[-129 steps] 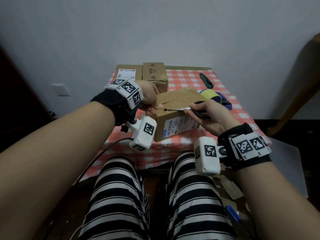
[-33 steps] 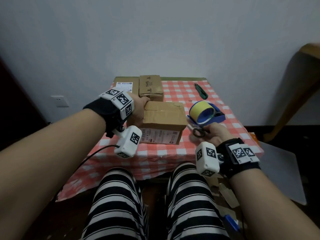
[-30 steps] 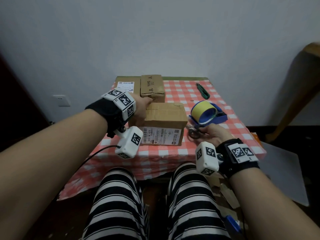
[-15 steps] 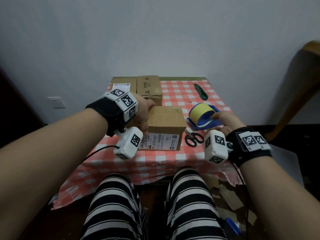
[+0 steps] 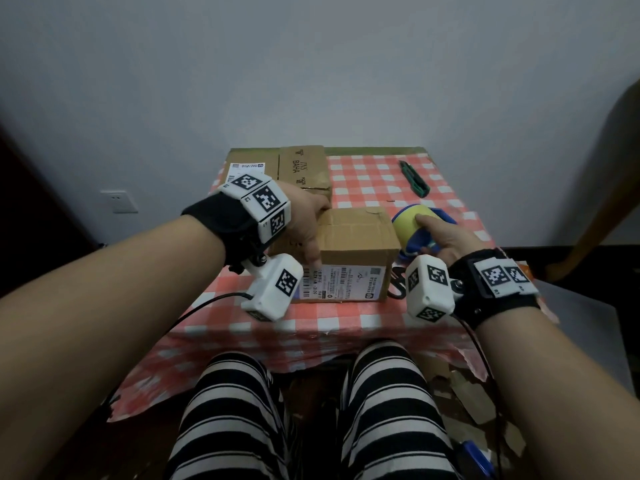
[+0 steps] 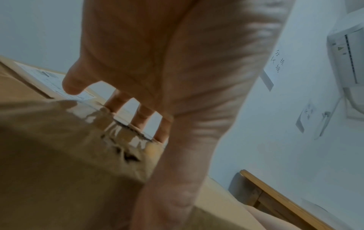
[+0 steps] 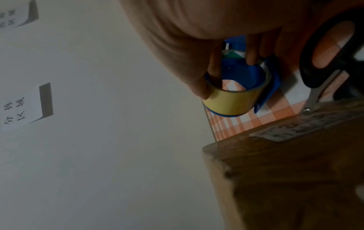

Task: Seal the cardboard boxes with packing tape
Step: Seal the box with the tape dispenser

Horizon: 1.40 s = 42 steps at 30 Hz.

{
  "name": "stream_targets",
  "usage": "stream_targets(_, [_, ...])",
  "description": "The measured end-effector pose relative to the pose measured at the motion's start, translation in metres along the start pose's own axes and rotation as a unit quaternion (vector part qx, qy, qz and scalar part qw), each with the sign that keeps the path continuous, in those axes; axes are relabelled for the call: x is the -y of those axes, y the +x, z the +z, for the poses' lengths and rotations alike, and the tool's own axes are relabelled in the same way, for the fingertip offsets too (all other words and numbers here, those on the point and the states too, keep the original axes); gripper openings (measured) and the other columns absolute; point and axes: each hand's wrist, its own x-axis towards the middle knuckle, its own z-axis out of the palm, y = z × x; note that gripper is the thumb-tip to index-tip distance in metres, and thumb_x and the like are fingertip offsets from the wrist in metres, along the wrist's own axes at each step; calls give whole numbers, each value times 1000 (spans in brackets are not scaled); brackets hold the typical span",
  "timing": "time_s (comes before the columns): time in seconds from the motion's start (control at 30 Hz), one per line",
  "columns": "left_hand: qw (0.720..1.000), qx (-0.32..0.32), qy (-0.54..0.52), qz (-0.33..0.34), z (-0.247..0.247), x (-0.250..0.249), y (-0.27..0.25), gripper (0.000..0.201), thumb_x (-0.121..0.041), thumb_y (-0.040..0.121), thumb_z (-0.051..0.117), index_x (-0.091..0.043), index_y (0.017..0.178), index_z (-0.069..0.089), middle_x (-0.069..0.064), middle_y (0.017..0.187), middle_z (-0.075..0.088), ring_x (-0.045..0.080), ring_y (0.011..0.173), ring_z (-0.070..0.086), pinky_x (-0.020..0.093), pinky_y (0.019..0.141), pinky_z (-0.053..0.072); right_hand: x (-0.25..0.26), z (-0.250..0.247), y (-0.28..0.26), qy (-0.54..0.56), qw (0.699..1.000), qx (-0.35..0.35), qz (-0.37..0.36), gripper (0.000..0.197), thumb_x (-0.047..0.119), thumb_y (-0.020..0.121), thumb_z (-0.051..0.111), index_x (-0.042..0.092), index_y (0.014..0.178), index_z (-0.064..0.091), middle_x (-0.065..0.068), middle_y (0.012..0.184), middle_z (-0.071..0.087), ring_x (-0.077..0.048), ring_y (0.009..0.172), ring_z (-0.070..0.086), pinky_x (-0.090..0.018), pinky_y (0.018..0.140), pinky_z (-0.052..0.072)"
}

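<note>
Checked red-and-white cloth covers the table point(image 5: 367, 178) by a pale wall.
At its near edge sits the cardboard box point(image 5: 353, 237), the left hand point(image 5: 304, 220) spread flat on top; just right, the right hand point(image 5: 446, 237) grips the tape dispenser point(image 5: 410, 225); scissors point(image 7: 325, 62) lie between.

Dim, flat indoor light; head view bends at its edges, both wrist views are soft, smeared and dark below.
</note>
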Motion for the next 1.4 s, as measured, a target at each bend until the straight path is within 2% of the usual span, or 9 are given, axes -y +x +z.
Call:
stream_targets(0.13, [1000,13,-28,2,-1,-1,-5,135,-33,32,86,-32,150,20,5,148,38,35,131,40,57,102,42,2,-1,4,16,1000,-11,-24,54,22,100,54,13,147,31,-17,146,39,-23,63,45,-25,24,37])
stream_targets(0.27, [999,5,-41,10,1,-1,-7,146,-45,24,84,-33,152,15,2,154,30,34,139,31,57,108,34,5,-7,5,58,996,6,-61,46,24,98,54,18,142,40,-8,106,55,-21,71,51,-23,32,42])
stream_targets(0.33, [999,4,-47,14,2,-1,-9,149,-51,22,83,-33,152,13,1,158,24,33,142,26,58,111,30,8,-10,4,67,996,19,-60,46,28,94,57,19,136,43,-8,94,52,-22,71,53,-36,46,52])
stream_targets(0.57, [996,-45,-62,39,-1,-4,-23,113,-65,61,65,-23,153,16,2,158,25,26,143,28,44,116,25,19,-17,-16,66,988,49,-133,23,26,92,58,21,114,51,-1,93,55,-16,80,55,-39,80,52])
stream_targets(0.73, [981,-139,-111,72,-6,-6,-36,87,-68,83,50,-16,150,30,1,154,34,21,140,35,35,116,26,21,-20,-36,21,974,110,-197,4,17,90,61,21,92,59,3,85,59,-12,70,53,-28,73,43])
stream_targets(0.93, [944,-192,-244,110,-9,-19,-47,88,-81,70,51,-23,136,50,0,134,56,21,113,60,43,99,48,21,-18,-66,-113,930,164,-310,23,5,92,59,13,111,67,-2,109,67,-7,86,62,-15,63,46])
stream_targets(1.17, [860,-184,-442,177,-9,-30,-62,54,-45,93,56,-23,140,44,2,128,57,24,104,65,33,79,57,15,-8,-86,-184,877,159,-415,25,2,89,65,13,111,68,3,94,71,-13,89,66,-19,75,52])
stream_targets(1.27, [824,-195,-491,205,-12,-31,-67,47,-36,92,61,-17,133,50,7,119,64,24,101,67,36,82,57,14,-4,-90,-259,838,158,-454,19,10,86,70,13,105,72,-7,102,72,-24,97,66,-40,89,54])
stream_targets(1.4, [788,-208,-544,202,-15,-28,-74,43,-12,89,66,-6,129,49,16,111,66,21,87,68,33,66,61,11,0,-93,-375,787,111,-478,38,29,86,73,16,121,67,-2,121,49,-20,116,48,-33,99,43])
